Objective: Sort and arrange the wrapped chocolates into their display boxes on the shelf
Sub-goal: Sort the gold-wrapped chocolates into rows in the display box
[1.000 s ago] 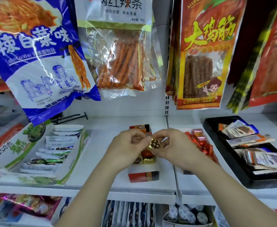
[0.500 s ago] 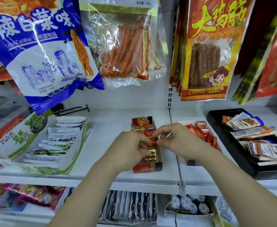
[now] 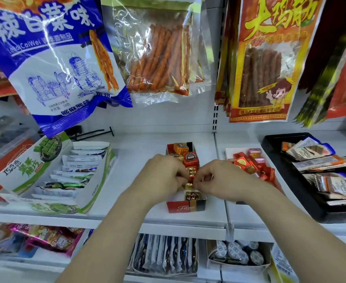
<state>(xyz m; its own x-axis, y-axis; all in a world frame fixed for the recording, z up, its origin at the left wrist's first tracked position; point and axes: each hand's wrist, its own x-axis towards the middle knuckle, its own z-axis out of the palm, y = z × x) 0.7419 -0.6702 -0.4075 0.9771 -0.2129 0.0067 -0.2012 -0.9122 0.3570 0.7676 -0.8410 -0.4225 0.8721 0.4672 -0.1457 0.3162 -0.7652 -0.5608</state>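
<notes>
A narrow red and black display box (image 3: 185, 206) stands on the white shelf, filled with gold, orange and red wrapped chocolates. My left hand (image 3: 164, 176) and my right hand (image 3: 219, 178) meet over its middle. Both pinch a gold-wrapped chocolate (image 3: 189, 185) low in the box between their fingertips. Another gold chocolate (image 3: 192, 195) lies at the box's front, and a red one (image 3: 190, 159) sits behind the hands. A second box (image 3: 249, 160) of red and pink wrapped chocolates stands just right of my right hand.
A green and white box (image 3: 51, 180) of wrapped bars stands at the left. At the right lies a black tray (image 3: 286, 180) of flat bars. Snack bags (image 3: 153, 48) hang from hooks above. More boxed sweets (image 3: 166, 256) fill the shelf below.
Both hands have lowered the gold chocolate from above the box down into it. The view has tilted down a little and moved closer.
</notes>
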